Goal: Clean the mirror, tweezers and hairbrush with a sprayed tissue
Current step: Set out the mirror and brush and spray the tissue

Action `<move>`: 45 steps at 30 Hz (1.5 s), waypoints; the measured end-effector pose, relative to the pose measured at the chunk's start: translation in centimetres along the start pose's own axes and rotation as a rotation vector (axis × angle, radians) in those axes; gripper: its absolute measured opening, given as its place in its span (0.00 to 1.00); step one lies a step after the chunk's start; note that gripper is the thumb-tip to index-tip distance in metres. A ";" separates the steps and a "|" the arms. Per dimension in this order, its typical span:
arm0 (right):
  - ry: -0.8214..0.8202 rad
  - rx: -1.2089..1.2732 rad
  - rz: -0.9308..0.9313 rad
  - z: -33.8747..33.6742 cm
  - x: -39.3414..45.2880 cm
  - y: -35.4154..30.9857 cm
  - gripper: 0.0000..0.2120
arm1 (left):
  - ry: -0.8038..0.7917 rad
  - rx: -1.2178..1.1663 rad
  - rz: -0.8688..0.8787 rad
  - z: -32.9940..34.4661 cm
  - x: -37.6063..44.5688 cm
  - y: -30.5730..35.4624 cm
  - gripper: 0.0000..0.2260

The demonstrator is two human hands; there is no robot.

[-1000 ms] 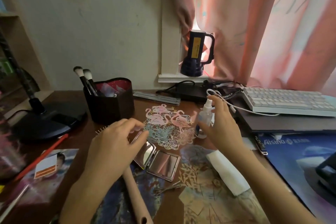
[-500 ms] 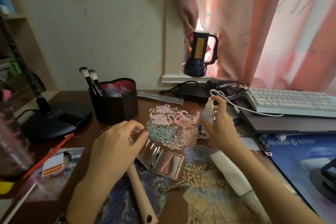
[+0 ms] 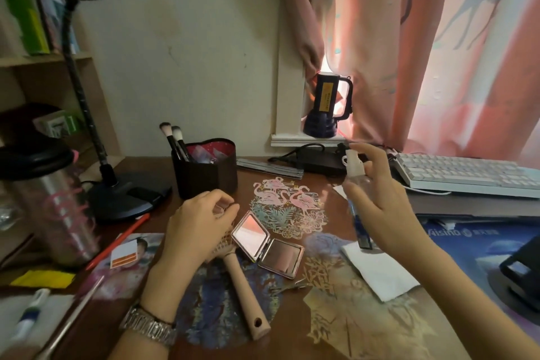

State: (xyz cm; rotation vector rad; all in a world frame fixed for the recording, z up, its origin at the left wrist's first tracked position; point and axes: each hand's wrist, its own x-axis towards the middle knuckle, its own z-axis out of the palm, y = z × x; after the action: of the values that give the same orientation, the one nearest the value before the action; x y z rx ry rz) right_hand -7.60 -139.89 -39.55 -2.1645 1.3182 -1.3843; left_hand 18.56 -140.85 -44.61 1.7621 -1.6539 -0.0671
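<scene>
A square compact mirror [image 3: 268, 244] lies open in the middle of the desk. To its left lies a wooden hairbrush [image 3: 244, 289], handle toward me, bristle head under my left hand [image 3: 198, 226], whose fingers are curled loosely above it. Thin metal tweezers [image 3: 287, 286] lie just below the mirror. My right hand [image 3: 380, 202] holds a clear spray bottle [image 3: 357, 184] lifted off the desk, forefinger near its white nozzle. A folded white tissue [image 3: 380, 270] lies flat on the desk under that hand.
A dark brush holder [image 3: 204, 172] stands behind the mirror, a black desk lamp base [image 3: 128, 196] and a steel flask [image 3: 46, 202] to the left. A white keyboard [image 3: 467, 174] sits at the right, a dark torch [image 3: 325, 108] on the window ledge. A red pencil [image 3: 117, 241] lies left.
My right hand has lifted the spray bottle off the desk and brought it toward me, over the tissue. My left hand stays above the hairbrush head. The camera has tilted up.
</scene>
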 end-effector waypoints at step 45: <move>-0.393 -0.205 -0.047 3.2 -8.7 -3.0 0.28 | -0.029 0.072 0.014 -4.3 -8.4 -3.1 0.08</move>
State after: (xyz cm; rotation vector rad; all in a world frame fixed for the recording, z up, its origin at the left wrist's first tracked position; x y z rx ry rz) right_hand -4.52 -132.10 -44.51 -2.4512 1.3051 -0.8041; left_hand 21.81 -131.61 -46.49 1.8104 -1.7080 -0.0270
